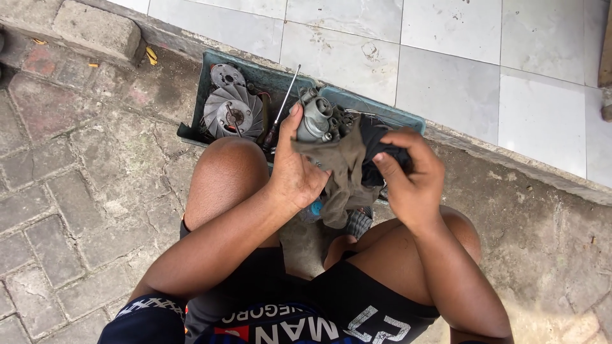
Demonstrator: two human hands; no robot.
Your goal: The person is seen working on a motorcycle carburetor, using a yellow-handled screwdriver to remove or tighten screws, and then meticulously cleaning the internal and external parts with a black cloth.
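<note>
A: Knees up front, person squatting on pavers. Left hand [294, 171]?

B: Closed around a grey metal part [315, 119], thumb up along its left side. Part sits at the hand's top, held above the tray [203, 95].

A: Right hand [408, 172]?

B: Fingers curled, gripping a dark rag [344, 167]. Rag drapes from under the part down between both hands, touching both.

A: Tray contents?

B: Teal, against the tile step. Finned fan wheel [233, 113] at left, a smaller round piece [227, 75] just behind it. Screwdriver [284, 105] leans on the tray's far edge, tip up, handle down near the left knee.

A: Anything under the hands?

B: More parts, mostly hidden by the rag. Can't tell what.
</note>
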